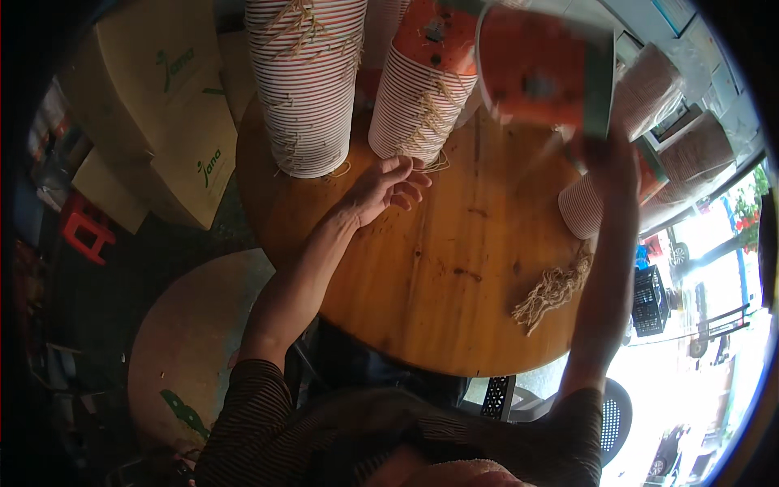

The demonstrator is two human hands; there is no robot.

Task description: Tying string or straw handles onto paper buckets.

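My left hand [389, 191] is over the wooden table, fingers apart and slightly curled, with nothing in it. Just beyond its fingertips stands a stack of paper cups [418, 105], white-rimmed with a red cup at its top end and twine loops hanging along one side. My right hand [607, 158], smeared by motion, is raised at the right and grips a red paper cup [531, 69] with a green band near one end. Its exact finger positions are blurred. Behind the right forearm lies another stack of cups [580, 209], tilted and partly hidden.
A tall twine-strung cup stack [308, 97] stands at the far left of the round table [438, 300]. A bundle of loose twine [552, 294] lies near its right edge. Wrapped cup stacks [690, 154] are at far right. Cardboard boxes [154, 105] and a red stool [85, 227] stand left.
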